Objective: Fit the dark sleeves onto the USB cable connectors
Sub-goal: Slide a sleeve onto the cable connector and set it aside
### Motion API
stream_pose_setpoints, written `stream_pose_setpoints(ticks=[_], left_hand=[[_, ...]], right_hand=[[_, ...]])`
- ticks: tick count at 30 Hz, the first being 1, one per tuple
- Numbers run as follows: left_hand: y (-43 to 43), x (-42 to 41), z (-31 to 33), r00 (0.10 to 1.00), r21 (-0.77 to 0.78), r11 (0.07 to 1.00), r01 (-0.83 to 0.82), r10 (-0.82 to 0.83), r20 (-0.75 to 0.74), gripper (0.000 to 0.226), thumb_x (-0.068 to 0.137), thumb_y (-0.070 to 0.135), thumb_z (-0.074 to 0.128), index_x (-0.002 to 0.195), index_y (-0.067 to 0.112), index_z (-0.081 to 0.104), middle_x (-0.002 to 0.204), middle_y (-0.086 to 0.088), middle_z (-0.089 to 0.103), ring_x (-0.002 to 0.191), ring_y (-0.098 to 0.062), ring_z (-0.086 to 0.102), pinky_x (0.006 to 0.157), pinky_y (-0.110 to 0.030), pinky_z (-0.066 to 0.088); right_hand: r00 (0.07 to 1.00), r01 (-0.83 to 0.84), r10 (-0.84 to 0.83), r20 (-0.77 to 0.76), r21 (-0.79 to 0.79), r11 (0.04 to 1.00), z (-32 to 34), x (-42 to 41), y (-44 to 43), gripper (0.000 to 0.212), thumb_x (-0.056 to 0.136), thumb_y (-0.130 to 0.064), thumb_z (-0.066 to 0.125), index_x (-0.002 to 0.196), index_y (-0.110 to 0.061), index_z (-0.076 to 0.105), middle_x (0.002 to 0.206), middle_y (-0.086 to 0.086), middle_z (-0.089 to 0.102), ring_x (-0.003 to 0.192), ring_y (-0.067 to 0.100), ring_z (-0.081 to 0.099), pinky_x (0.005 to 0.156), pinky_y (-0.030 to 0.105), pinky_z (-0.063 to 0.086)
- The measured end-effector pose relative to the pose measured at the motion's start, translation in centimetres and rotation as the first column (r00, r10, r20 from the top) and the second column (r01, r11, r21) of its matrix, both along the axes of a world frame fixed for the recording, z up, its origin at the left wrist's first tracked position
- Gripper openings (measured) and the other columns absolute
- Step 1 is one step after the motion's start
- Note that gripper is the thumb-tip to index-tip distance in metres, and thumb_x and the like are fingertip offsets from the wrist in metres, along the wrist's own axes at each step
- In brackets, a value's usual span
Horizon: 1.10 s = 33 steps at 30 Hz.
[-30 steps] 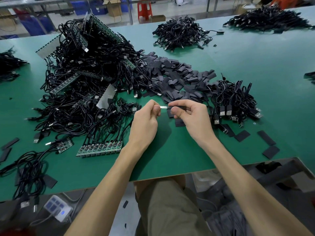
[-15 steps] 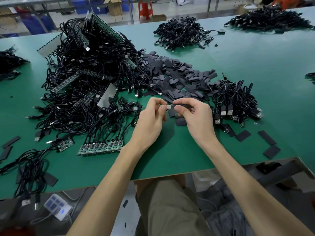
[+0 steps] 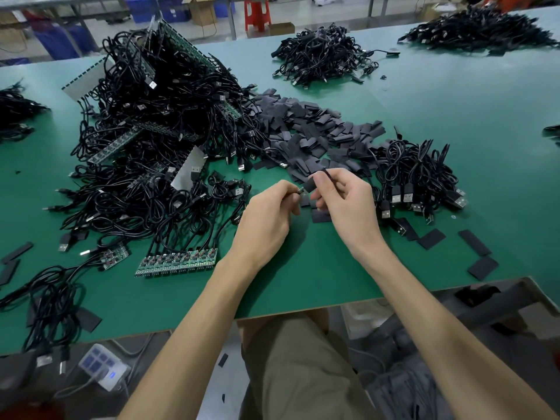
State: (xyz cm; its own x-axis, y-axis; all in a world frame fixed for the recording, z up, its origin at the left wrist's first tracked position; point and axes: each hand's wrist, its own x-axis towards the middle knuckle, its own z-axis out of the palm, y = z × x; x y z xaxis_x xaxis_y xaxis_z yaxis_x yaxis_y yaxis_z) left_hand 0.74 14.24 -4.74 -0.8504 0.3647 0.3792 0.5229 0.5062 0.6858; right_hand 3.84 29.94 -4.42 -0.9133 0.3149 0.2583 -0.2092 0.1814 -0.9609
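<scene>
— One sleeve, pinched in the right hand, just right of the connector, itself pinched in the fingertips of the left hand. Touching?

— Hard to tell. Very close, above the near middle of the table. Probably not seated yet.

— Then squeeze the sleeve's edges to round its mouth open, line it up square with the metal tip, and push straight leftward.

— And place the left pinch behind the tip, clear of the mouth?

— Yes. Grip firmly, slide without twisting, stop once covered evenly.

— Any risk of snagging?

— Likely, if tilted. Better to back off and realign than to force it.

— And afterwards?

— Drop it with the bundled cables on the right. Take another from the sleeve heap just beyond the hands, then another lead from the tangle on the left.
</scene>
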Motion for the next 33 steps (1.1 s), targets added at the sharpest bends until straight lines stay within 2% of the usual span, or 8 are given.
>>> stream_pose_setpoints(ticks=[4,7,11,16,22,26,29,33], left_hand=[[0.1,-0.1,-0.1,1.0,0.022,1.0,0.008,-0.009,0.03,0.018,0.101,0.024,0.039,0.09,0.023,0.053,0.075,0.008,0.06,0.068,-0.022,0.058,0.066,-0.047,0.052],[0.1,-0.1,-0.1,0.999,0.006,1.0,-0.002,0.001,0.051,0.018,0.097,0.019,0.038,0.086,0.027,0.05,0.072,0.007,0.057,0.068,-0.023,0.056,0.064,-0.048,0.052],[0.2,0.0,0.1,0.999,-0.019,1.0,0.003,-0.002,0.043,0.018,0.097,0.022,0.037,0.086,0.021,0.052,0.073,0.002,0.058,0.069,-0.029,0.054,0.063,-0.048,0.05],[0.1,0.0,0.0,1.0,-0.088,0.996,0.001,-0.004,-0.027,0.019,0.1,0.01,0.045,0.085,0.021,0.051,0.071,0.008,0.053,0.068,-0.022,0.051,0.063,-0.042,0.047],[0.2,0.1,0.4,0.999,-0.039,0.999,-0.033,0.033,0.023,0.025,0.106,0.035,0.041,0.09,0.024,0.055,0.072,0.011,0.057,0.07,-0.024,0.056,0.067,-0.045,0.05],[0.4,0.5,0.9,1.0,-0.042,0.999,0.013,-0.014,-0.025,0.019,0.108,0.03,0.048,0.103,0.018,0.062,0.08,0.013,0.055,0.076,-0.023,0.056,0.074,-0.047,0.051],[0.4,0.5,1.1,0.995,-0.056,0.998,0.011,-0.016,-0.101,0.017,0.105,0.022,0.056,0.109,0.009,0.067,0.096,-0.001,0.059,0.078,-0.028,0.059,0.073,-0.048,0.051],[0.5,0.9,1.4,0.981,-0.093,0.995,-0.018,0.0,-0.194,0.019,0.104,0.021,0.058,0.108,0.008,0.072,0.089,-0.004,0.059,0.073,-0.029,0.059,0.068,-0.047,0.051]], right_hand=[[0.987,-0.148,0.148,-0.059,-0.007,0.989,0.2,0.2,-0.1,0.012,0.1,-0.023,0.065,0.11,-0.017,0.069,0.079,-0.007,0.07,0.073,0.012,0.067,0.064,0.028,0.055],[0.977,-0.205,0.203,-0.067,-0.023,0.979,0.1,0.2,-0.1,0.006,0.098,-0.02,0.069,0.104,-0.021,0.071,0.078,0.001,0.072,0.07,0.015,0.065,0.063,0.028,0.054],[0.981,-0.19,0.187,-0.049,-0.069,0.979,-0.1,0.1,0.0,0.005,0.095,-0.019,0.072,0.097,-0.023,0.073,0.075,0.004,0.073,0.065,0.012,0.063,0.061,0.024,0.052],[0.98,-0.2,0.199,-0.024,-0.059,0.978,-0.3,0.0,0.1,0.005,0.092,-0.018,0.072,0.097,-0.02,0.074,0.074,0.004,0.073,0.063,0.01,0.062,0.059,0.024,0.05],[0.99,-0.142,0.14,-0.031,-0.082,0.987,-0.2,-0.1,0.0,0.007,0.09,-0.024,0.074,0.097,-0.024,0.074,0.077,-0.002,0.075,0.067,0.01,0.063,0.06,0.031,0.053],[0.996,-0.08,0.077,-0.04,-0.069,0.994,-0.2,-0.2,0.3,0.006,0.089,-0.026,0.074,0.095,-0.026,0.074,0.072,-0.007,0.073,0.066,0.01,0.064,0.062,0.037,0.058],[0.997,-0.062,0.059,-0.052,-0.059,0.996,-0.3,-0.2,0.3,0.006,0.092,-0.023,0.073,0.095,-0.028,0.073,0.075,-0.006,0.075,0.066,0.008,0.064,0.062,0.03,0.056],[0.996,-0.076,0.073,-0.041,-0.069,0.995,-0.4,-0.3,0.4,0.002,0.093,-0.024,0.073,0.095,-0.026,0.073,0.075,-0.006,0.075,0.065,0.007,0.065,0.059,0.023,0.053]])
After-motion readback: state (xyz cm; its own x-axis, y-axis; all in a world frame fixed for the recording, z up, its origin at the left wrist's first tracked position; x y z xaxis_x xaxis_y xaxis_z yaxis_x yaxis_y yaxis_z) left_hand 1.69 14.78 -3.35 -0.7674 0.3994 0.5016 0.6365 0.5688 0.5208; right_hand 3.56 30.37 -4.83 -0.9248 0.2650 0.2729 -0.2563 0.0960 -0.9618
